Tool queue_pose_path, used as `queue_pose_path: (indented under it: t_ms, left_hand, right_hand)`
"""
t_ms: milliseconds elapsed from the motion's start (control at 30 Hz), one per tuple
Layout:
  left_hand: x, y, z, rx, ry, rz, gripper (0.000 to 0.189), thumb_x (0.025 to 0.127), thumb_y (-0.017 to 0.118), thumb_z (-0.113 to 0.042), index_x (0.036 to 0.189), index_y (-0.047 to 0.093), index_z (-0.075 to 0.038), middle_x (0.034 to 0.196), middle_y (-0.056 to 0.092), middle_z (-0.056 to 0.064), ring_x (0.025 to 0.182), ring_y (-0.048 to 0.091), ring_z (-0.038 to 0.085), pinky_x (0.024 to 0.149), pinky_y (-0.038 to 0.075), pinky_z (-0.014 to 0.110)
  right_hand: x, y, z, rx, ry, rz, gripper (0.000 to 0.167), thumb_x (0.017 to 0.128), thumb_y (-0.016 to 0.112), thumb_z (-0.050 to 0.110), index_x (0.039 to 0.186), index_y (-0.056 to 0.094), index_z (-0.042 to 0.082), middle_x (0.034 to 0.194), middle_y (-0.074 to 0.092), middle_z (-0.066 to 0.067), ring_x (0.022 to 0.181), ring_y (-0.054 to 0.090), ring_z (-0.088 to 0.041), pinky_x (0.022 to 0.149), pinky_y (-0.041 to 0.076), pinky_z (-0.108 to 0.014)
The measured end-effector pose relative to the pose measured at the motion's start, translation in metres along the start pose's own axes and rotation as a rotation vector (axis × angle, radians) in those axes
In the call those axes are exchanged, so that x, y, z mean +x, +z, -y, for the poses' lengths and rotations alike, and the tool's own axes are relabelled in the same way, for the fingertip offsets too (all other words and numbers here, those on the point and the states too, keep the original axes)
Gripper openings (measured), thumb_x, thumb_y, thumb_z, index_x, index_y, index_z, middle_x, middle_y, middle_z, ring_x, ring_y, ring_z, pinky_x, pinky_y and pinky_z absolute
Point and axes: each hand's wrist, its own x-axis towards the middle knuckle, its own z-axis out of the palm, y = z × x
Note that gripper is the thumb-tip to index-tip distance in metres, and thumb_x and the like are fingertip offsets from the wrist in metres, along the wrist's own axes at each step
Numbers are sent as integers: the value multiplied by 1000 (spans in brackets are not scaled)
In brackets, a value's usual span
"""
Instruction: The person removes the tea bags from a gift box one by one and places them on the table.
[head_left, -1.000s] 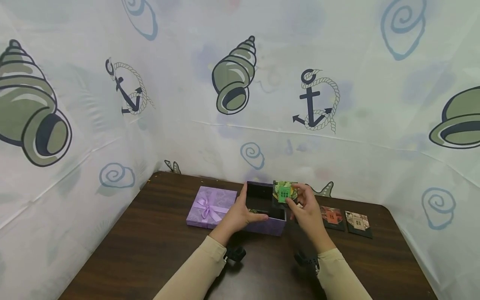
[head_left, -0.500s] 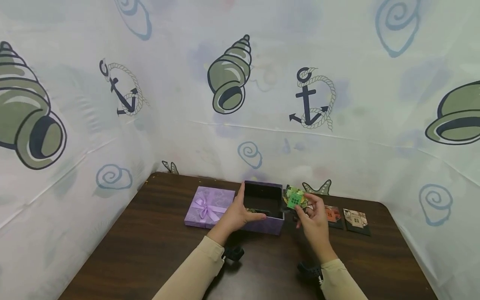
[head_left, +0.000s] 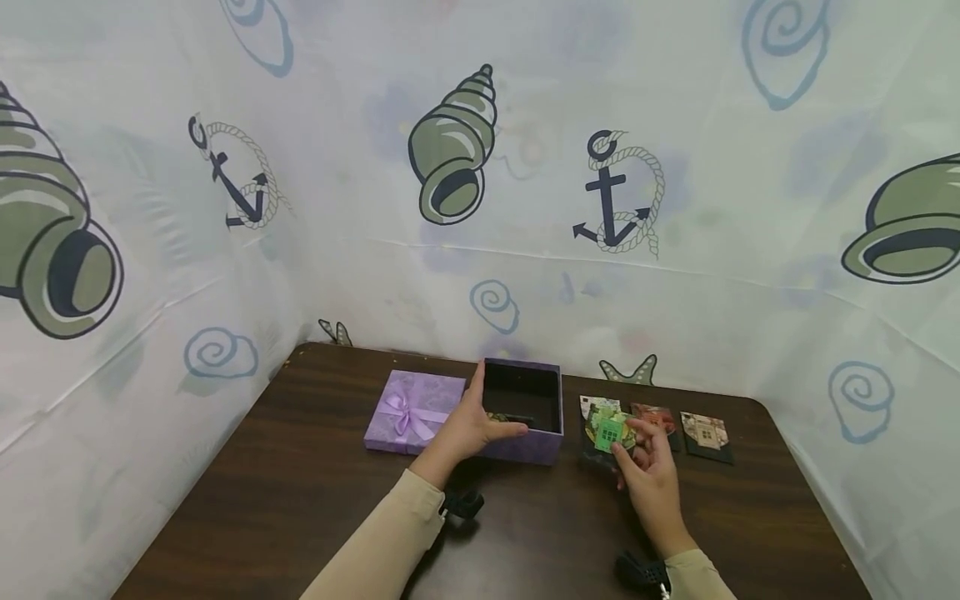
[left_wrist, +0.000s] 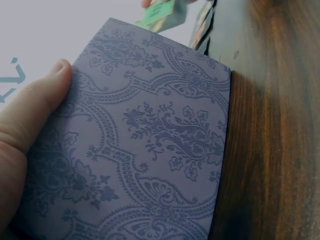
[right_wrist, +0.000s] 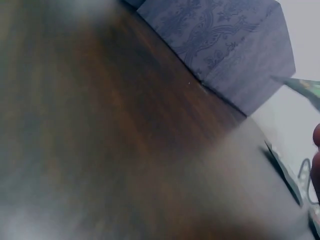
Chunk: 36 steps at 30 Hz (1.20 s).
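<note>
- The lid (head_left: 442,392), purple, lies far left on the table (head_left: 525,533), bow (head_left: 405,415) side up, just beside the box.
- The left hand (head_left: 463,432) rests on the box, forefinger and thumb spread wide apart: the forefinger along the left wall, the thumb across the near side. A dark strap (head_left: 462,504) sits at its wrist, below a pale sleeve (head_left: 382,542).
- The box (head_left: 525,450), purple with a raised pattern outside and black inside, stands without its lid right of the left hand.
- A small item (head_left: 510,419) shows inside the box at the near end, partly behind the thumb; what it is cannot be told.
- The white card (head_left: 591,402) lies right of the box, partly hidden by the green card.
- The green card (head_left: 609,432) is right of the box, pinched between the thumb and fingers of the right hand (head_left: 651,475); whether it touches the white card cannot be told.
- The red card (head_left: 654,415) lies just beyond the right hand, partly covered by it.
- The pale card (head_left: 707,435) lies farthest right.
</note>
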Motion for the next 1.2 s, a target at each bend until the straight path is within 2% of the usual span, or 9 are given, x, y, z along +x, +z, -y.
queue_pose_path:
  t_ms: [133, 233, 367, 567, 633, 733, 833, 1000, 1200]
  left_hand:
    - [2, 0, 0, 3, -3, 7, 148, 76, 101, -46, 177, -5, -31, 185, 11, 13, 167, 25, 45, 130, 30, 67]
    - [3, -1, 1, 15, -2, 7, 148, 76, 101, -47, 177, -6, -31, 184, 12, 14, 166, 26, 45, 129, 31, 67]
    - [5, -4, 1, 28, -4, 0, 146, 77, 101, -47, 177, -5, -32, 184, 13, 15, 165, 27, 46, 128, 32, 69]
    - [5, -2, -2, 16, -9, 11, 146, 77, 101, -45, 177, -5, -32, 185, 11, 13, 166, 25, 45, 129, 30, 67]
    - [5, -1, -1, 11, -10, 9, 147, 76, 101, -47, 177, -5, -32, 185, 10, 13, 166, 25, 44, 130, 30, 67]
    - [4, 1, 0, 12, -16, 6, 147, 75, 101, -49, 177, -4, -32, 185, 12, 13, 166, 27, 45, 129, 31, 68]
    - [5, 2, 2, 13, -13, 5, 147, 76, 101, -48, 177, -4, -33, 184, 12, 13, 165, 28, 45, 129, 31, 68]
    - [6, 2, 4, 13, 8, 9, 147, 76, 101, -48, 177, -5, -33, 185, 11, 12, 166, 26, 43, 130, 31, 66]
    - [6, 2, 4, 9, 9, 11, 147, 75, 101, -51, 177, -5, -34, 185, 10, 13, 166, 25, 45, 129, 32, 67]
  right_hand:
    - [-7, -14, -3, -106, -11, 42, 50, 104, 73, 5, 150, 55, 6, 107, 55, -7, 59, 44, -15, 51, 46, -31]
    - [-9, -23, -7, -179, -2, 67, 48, 103, 75, 7, 148, 57, 7, 101, 50, -7, 69, 46, -14, 59, 45, -27]
    - [-8, -27, -8, -265, 5, 85, 43, 105, 76, 15, 146, 62, 12, 107, 52, -8, 83, 47, -13, 69, 42, -26]
    - [-6, -29, -7, -363, 12, 122, 40, 104, 77, 18, 143, 66, 15, 105, 55, -7, 84, 49, -13, 71, 42, -26]
    - [-7, -30, -8, -402, 13, 142, 40, 104, 77, 19, 142, 66, 17, 110, 59, -6, 90, 50, -12, 75, 43, -26]
    - [-7, -31, -10, -462, -6, 186, 37, 106, 75, 21, 142, 67, 21, 126, 67, -4, 101, 54, -12, 84, 46, -28]
    - [-6, -31, -13, -521, -55, 215, 34, 106, 74, 19, 140, 71, 22, 130, 71, -2, 104, 57, -14, 87, 48, -32]
    - [-5, -30, -16, -593, -111, 216, 32, 103, 78, 15, 134, 77, 21, 114, 70, 3, 108, 61, -16, 91, 53, -42]
    - [-4, -29, -18, -609, -122, 206, 31, 99, 83, 17, 129, 80, 19, 110, 70, 5, 109, 61, -19, 95, 53, -45]
